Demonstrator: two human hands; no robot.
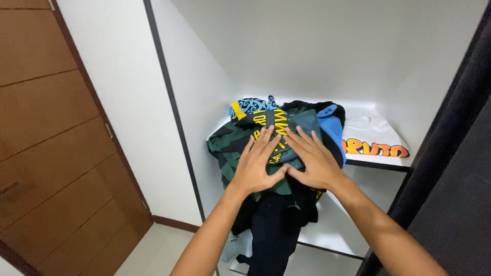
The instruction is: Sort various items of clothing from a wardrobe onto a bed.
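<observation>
My left hand [258,163] and my right hand [312,161] lie flat, fingers spread, side by side on a dark green garment with yellow lettering [296,125]. That garment tops a pile of clothes on a white shelf [368,110]. Under it show a blue patterned piece [250,106] at the back, a bright blue garment [332,130] on the right and black clothing [273,225] hanging down over the shelf's front edge.
A folded white shirt with an orange print [376,140] lies on the same shelf to the right. A lower white shelf [337,230] sits below. A brown wooden door [56,153] stands at left, a dark curtain [455,174] at right.
</observation>
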